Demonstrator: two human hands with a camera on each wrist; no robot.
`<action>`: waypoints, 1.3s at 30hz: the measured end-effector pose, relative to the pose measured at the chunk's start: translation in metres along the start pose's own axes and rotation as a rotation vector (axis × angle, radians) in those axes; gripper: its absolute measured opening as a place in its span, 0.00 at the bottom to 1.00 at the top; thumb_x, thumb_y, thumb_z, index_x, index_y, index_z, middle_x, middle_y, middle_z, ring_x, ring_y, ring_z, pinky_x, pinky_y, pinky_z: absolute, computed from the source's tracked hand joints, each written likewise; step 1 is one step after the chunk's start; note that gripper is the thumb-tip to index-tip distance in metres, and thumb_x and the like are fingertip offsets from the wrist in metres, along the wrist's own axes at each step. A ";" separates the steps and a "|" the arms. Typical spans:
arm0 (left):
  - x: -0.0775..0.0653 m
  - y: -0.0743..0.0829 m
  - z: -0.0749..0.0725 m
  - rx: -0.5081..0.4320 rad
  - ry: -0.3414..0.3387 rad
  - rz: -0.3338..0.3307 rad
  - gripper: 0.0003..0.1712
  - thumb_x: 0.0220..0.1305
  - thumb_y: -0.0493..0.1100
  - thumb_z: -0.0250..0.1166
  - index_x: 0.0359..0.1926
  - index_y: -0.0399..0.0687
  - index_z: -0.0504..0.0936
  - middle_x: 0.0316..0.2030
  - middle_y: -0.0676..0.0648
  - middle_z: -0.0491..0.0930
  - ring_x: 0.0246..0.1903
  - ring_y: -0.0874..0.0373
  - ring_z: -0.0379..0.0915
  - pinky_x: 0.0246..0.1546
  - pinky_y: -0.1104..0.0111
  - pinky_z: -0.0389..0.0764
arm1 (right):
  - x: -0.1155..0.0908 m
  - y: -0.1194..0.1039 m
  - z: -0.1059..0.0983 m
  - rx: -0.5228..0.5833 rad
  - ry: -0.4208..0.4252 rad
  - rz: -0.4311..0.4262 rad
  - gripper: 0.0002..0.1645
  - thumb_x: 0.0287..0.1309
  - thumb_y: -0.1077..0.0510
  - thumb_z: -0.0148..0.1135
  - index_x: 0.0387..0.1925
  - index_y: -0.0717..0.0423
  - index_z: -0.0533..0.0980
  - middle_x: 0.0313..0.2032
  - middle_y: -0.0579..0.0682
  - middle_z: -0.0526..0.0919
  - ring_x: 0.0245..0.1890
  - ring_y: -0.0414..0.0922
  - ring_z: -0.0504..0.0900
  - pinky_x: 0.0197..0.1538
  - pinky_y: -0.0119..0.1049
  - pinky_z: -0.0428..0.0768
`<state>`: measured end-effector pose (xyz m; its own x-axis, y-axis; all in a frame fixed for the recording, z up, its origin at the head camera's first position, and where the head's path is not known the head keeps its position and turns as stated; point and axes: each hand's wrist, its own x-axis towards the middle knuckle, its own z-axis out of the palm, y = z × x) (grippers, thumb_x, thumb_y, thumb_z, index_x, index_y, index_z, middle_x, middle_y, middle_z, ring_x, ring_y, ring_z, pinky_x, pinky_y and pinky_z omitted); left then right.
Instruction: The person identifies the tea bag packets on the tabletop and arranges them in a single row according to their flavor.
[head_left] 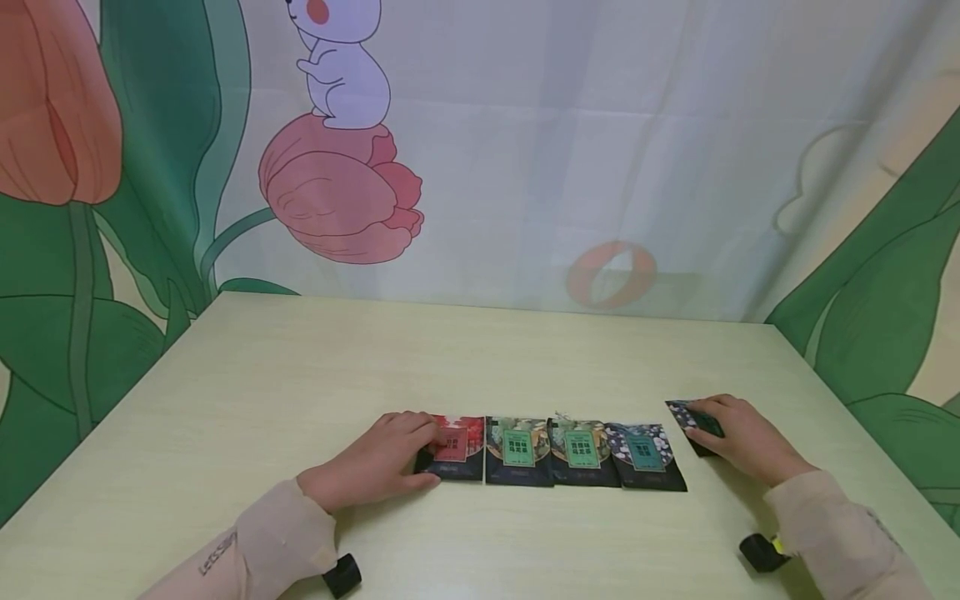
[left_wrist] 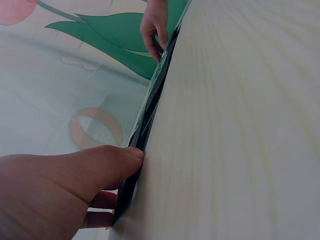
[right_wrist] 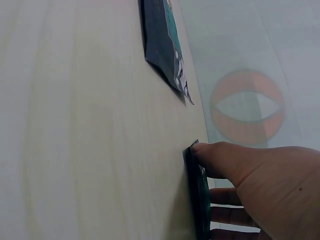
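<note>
Four flat sachets lie edge to edge in a row on the pale wooden table (head_left: 262, 400): a red one (head_left: 461, 446), two green-labelled ones (head_left: 519, 450) (head_left: 583, 450) and a floral dark one (head_left: 647, 457). My left hand (head_left: 390, 462) grips the red sachet's left edge; in the left wrist view my thumb (left_wrist: 122, 157) presses that edge (left_wrist: 127, 192) with fingers over the top. My right hand (head_left: 738, 437) holds a fifth dark sachet (head_left: 684, 414) lying apart, right of the row. My right thumb (right_wrist: 210, 152) sits on its edge (right_wrist: 197, 200).
A printed curtain (head_left: 525, 150) with tulips and a rabbit hangs behind the table's far edge. Black wrist-mounted devices (head_left: 341, 575) (head_left: 761, 552) sit near the front edge. The floral sachet (right_wrist: 162, 40) shows in the right wrist view, away from my right hand (right_wrist: 265, 190).
</note>
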<state>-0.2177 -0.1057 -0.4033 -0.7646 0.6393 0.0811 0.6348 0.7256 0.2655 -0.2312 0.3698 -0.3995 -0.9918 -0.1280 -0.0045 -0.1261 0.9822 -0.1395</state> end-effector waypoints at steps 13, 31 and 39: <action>0.001 0.000 0.000 0.003 0.010 0.015 0.25 0.58 0.55 0.68 0.53 0.50 0.77 0.53 0.50 0.76 0.57 0.52 0.69 0.64 0.53 0.66 | -0.005 -0.001 0.000 -0.005 0.016 -0.026 0.32 0.58 0.48 0.64 0.57 0.66 0.73 0.54 0.72 0.73 0.54 0.69 0.71 0.55 0.66 0.71; 0.001 0.000 0.000 0.021 0.000 0.000 0.26 0.58 0.56 0.68 0.54 0.49 0.76 0.53 0.49 0.76 0.57 0.51 0.69 0.64 0.52 0.66 | -0.012 -0.006 0.001 -0.005 0.028 -0.048 0.32 0.58 0.48 0.64 0.57 0.65 0.74 0.52 0.71 0.74 0.53 0.69 0.72 0.54 0.64 0.72; 0.000 -0.001 0.001 0.018 0.012 0.015 0.25 0.58 0.55 0.68 0.53 0.50 0.77 0.53 0.50 0.76 0.56 0.52 0.70 0.63 0.53 0.67 | -0.016 -0.009 0.001 -0.020 0.020 -0.036 0.33 0.58 0.46 0.64 0.57 0.64 0.73 0.52 0.70 0.74 0.53 0.68 0.72 0.54 0.64 0.72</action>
<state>-0.2183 -0.1056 -0.4044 -0.7564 0.6469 0.0963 0.6478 0.7207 0.2467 -0.2146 0.3629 -0.3992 -0.9868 -0.1606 0.0201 -0.1618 0.9796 -0.1193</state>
